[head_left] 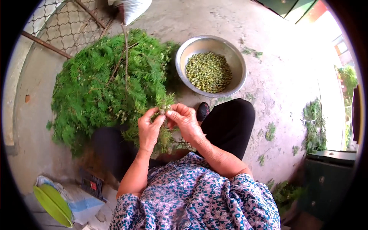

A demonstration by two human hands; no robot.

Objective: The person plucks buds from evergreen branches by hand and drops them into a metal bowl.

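My left hand and my right hand meet above my lap, fingers pinched around a small green sprig with little round cones. A large heap of feathery green branches lies on the floor in front and to the left, close to my left hand. Beyond my right hand stands a wide metal basin, partly filled with small yellow-green cones.
A metal mesh frame and a white sack are at the upper left. Green scraps lie on the floor at right, near a dark cabinet. A lime-green basin rests at lower left.
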